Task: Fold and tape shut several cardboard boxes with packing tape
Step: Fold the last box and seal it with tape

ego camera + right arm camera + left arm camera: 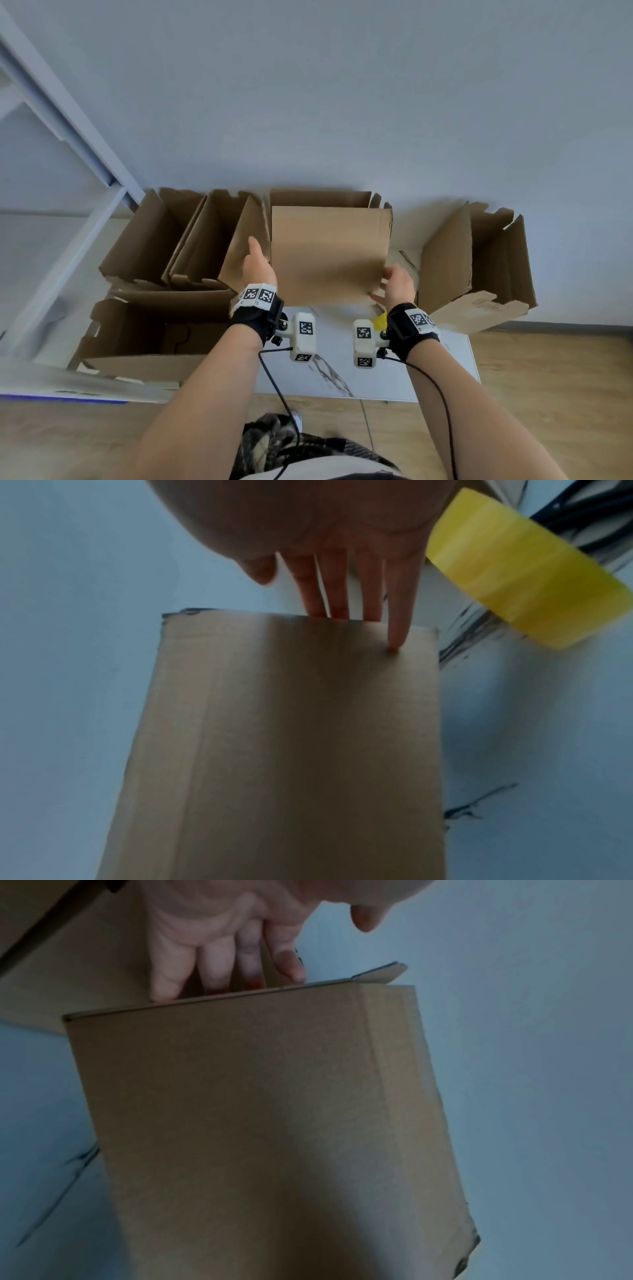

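Observation:
A plain cardboard box point(329, 253) stands upright on the white marbled surface point(342, 370) in front of me. My left hand point(258, 265) lies flat against its left side, fingers straight and thumb apart. In the left wrist view the fingers point(212, 969) reach past the box's point(257, 1123) far edge. My right hand point(397, 284) presses on the right side with straight fingers. The right wrist view shows its little finger point(397, 631) on the cardboard point(291, 737). A yellow tape roll point(520, 569) lies just beside that hand, mostly hidden behind my right wrist in the head view point(380, 322).
Open, unfolded boxes crowd the left: two at the back point(150, 240) point(205, 246) and one nearer me point(147, 335). Another open box point(479, 260) leans at the right. A white shelf frame point(68, 137) rises at far left. Wooden floor point(548, 394) surrounds the surface.

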Action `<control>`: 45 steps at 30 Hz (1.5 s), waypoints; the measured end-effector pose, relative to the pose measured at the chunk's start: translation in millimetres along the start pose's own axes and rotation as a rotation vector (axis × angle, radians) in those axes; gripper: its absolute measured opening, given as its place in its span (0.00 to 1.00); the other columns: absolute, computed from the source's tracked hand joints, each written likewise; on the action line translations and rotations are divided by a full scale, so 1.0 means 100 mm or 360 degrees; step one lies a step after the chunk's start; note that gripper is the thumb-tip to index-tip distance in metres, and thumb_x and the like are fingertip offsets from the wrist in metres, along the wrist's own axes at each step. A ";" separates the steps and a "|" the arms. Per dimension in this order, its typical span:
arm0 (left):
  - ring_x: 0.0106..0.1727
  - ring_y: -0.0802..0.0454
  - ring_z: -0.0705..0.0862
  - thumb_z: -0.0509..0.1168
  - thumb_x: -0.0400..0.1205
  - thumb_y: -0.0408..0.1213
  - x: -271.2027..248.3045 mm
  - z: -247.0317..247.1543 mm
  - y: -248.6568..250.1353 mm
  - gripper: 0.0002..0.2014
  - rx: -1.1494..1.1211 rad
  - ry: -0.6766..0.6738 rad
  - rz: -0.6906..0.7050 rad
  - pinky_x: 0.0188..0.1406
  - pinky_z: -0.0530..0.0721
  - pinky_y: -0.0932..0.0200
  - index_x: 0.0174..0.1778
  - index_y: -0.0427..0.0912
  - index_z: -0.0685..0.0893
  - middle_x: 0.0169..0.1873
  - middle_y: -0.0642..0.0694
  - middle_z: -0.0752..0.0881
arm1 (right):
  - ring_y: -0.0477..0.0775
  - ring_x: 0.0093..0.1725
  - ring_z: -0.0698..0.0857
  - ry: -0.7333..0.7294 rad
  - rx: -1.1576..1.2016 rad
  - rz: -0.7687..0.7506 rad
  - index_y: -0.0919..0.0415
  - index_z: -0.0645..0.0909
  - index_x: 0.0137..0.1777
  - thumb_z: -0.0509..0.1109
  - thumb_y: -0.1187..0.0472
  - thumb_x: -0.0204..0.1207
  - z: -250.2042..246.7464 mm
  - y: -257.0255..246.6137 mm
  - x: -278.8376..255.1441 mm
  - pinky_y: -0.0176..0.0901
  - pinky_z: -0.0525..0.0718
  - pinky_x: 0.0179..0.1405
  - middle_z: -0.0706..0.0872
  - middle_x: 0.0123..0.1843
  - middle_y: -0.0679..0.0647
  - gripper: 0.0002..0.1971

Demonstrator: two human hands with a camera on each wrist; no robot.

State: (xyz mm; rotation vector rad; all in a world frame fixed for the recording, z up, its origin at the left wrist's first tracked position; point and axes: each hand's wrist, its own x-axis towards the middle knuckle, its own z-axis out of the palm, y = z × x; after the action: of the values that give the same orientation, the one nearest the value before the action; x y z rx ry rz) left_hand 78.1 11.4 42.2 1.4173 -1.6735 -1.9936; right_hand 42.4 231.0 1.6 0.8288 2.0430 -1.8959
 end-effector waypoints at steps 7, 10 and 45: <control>0.80 0.38 0.70 0.44 0.68 0.84 0.05 0.02 0.05 0.56 -0.0043 -0.0123 -0.0177 0.82 0.64 0.38 0.85 0.47 0.64 0.81 0.42 0.71 | 0.62 0.66 0.82 -0.0158 0.0478 0.0299 0.70 0.77 0.69 0.47 0.29 0.82 0.09 -0.03 0.21 0.59 0.78 0.73 0.85 0.60 0.60 0.43; 0.80 0.38 0.68 0.47 0.77 0.77 0.09 0.00 0.02 0.49 -0.0019 -0.0123 -0.0203 0.82 0.62 0.39 0.86 0.42 0.60 0.81 0.40 0.69 | 0.59 0.70 0.80 -0.0186 0.0483 0.0307 0.68 0.76 0.72 0.50 0.32 0.84 0.17 0.03 0.28 0.54 0.73 0.78 0.83 0.66 0.59 0.38; 0.85 0.44 0.61 0.54 0.90 0.32 0.58 0.09 0.26 0.30 0.0631 -0.0448 0.0464 0.80 0.65 0.49 0.88 0.52 0.53 0.86 0.46 0.59 | 0.51 0.64 0.74 -0.0219 -0.0011 -0.0128 0.59 0.67 0.82 0.56 0.53 0.90 0.64 -0.27 0.26 0.57 0.77 0.74 0.74 0.68 0.51 0.23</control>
State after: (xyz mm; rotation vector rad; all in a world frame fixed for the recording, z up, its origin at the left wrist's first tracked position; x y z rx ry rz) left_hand 29.5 -29.7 31.7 0.9383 -2.3466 -1.8309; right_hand -6.1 174.8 2.0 0.6048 2.0261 -1.9288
